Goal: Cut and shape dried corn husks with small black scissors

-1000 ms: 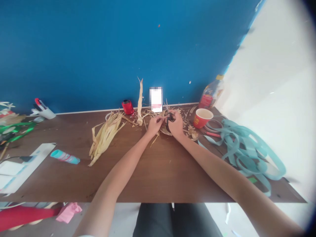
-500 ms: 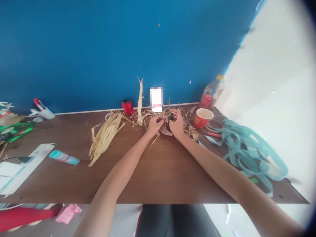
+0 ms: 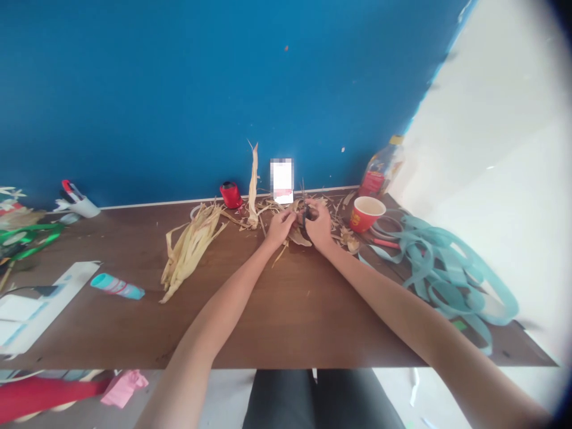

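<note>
Both my arms reach across the brown table point(image 3: 277, 310) toward the far edge. My left hand point(image 3: 280, 227) is closed, pinching a strip of dried corn husk point(image 3: 298, 237) among the husk scraps. My right hand point(image 3: 319, 225) is closed around a small black tool point(image 3: 306, 214), which looks like scissors, held right against the husk piece. The two hands almost touch. A bundle of pale husk strips point(image 3: 190, 248) lies to the left of my left hand.
A red paper cup point(image 3: 366, 213) and a plastic bottle point(image 3: 379, 167) stand right of my hands, beside coiled teal strapping point(image 3: 442, 268). A red spool point(image 3: 231, 194), an upright husk point(image 3: 254, 182), a teal tube point(image 3: 117, 285), white papers point(image 3: 36, 304) and green ribbon point(image 3: 31, 235) lie to the left.
Both hands stay in the same place at the husk pile, with only slight finger movement. The view shifted a little.
</note>
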{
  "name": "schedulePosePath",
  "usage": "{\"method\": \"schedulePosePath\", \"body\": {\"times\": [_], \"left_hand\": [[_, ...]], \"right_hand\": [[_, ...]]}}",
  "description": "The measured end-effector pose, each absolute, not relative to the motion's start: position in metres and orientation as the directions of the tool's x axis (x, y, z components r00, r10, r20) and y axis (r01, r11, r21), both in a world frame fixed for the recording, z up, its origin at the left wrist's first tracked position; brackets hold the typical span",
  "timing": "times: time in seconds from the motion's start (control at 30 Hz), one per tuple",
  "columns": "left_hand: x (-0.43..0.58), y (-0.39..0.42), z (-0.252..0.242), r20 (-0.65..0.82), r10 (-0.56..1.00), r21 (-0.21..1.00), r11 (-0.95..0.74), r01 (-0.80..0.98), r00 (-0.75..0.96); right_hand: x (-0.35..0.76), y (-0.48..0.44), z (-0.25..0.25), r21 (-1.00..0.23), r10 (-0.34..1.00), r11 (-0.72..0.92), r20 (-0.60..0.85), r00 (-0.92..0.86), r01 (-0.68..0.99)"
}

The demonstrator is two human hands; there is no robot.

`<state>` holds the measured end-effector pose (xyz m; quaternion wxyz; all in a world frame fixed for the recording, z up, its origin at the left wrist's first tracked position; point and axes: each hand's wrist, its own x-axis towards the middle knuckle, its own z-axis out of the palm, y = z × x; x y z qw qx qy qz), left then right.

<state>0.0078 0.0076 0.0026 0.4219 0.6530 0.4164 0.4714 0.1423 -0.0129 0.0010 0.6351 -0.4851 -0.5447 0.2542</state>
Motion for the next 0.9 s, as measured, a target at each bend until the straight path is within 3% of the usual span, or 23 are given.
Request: {"method": "schedulePosePath", "body": {"times": [0.2,0.53,0.9], "left_hand": [[0.007,0.009,0.001,0.360,0.918,0.892,-0.391,0.226,0.166],[0.003,0.018,-0.007,0.280,0.960,0.959,-0.281,-0.045,-0.021],[0.003,0.014,0.002,0.262,0.961,0.941,-0.274,-0.198,-0.085]], "right_hand": [[0.142,-0.010,-0.001,-0.903,0.861,0.382,0.426,0.279,0.198],[0.143,-0.012,0.001,-0.869,0.913,0.263,0.365,0.183,0.418],[0.138,-0.028,0.015,-0.701,0.933,0.198,0.350,0.089,0.685]]}}
